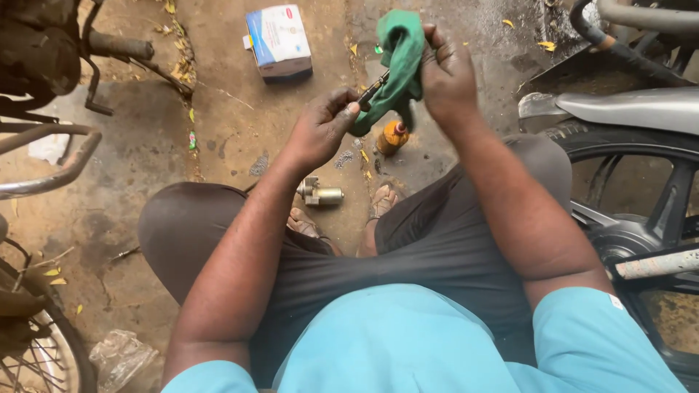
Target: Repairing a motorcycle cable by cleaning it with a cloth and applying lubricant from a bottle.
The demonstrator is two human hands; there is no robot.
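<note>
Lap: dark shorts and a light blue shirt are seen at the bottom edge, knees spread in a squat.
Feet: sandalled feet [342,215] are planted on the stained concrete floor [233,124].
Metal part: a small cylindrical motor-like part [320,194] lies on the floor just beside the feet.
Left hand [320,127]: closed; a thin dark metal tool [373,90] is pinched between thumb and fingers.
Right hand [445,73]: closed around a green cloth [397,62], which is wrapped over the tool's far end.
Bottle: a small orange bottle [392,137] stands on the floor below the cloth.
Box: a white and blue carton [279,41] lies farther off.
Surroundings: a motorcycle wheel [641,211] is seen at right, bicycle parts at left.
</note>
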